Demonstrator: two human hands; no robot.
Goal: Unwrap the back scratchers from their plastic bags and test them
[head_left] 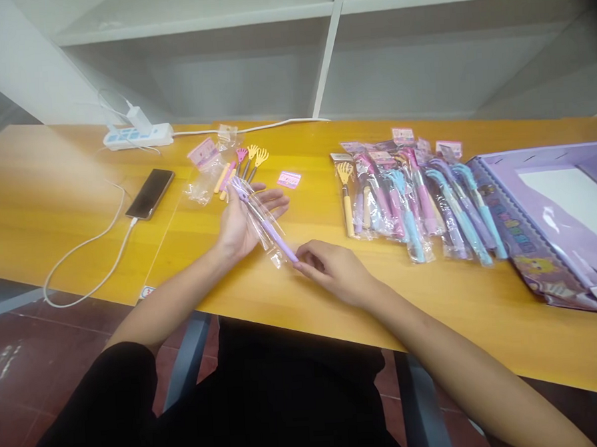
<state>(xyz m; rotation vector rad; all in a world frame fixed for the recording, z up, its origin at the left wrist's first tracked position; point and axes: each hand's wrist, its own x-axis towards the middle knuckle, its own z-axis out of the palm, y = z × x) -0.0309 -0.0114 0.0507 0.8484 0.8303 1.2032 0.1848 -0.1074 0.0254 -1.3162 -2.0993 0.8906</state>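
Note:
A purple back scratcher lies half inside a clear plastic sleeve across my left hand, which is palm up with fingers stretched out under it. My right hand pinches the handle end of the purple scratcher near the table's front. Beyond my left hand lie three unwrapped scratchers with pink and yellow claw heads. Beside them are empty clear sleeves, and a small pink label card lies to their right.
A row of several packaged scratchers lies to the right on the yellow wooden table. A purple display box sits at far right. A phone on a white cable and a power strip are at left. White shelves stand behind.

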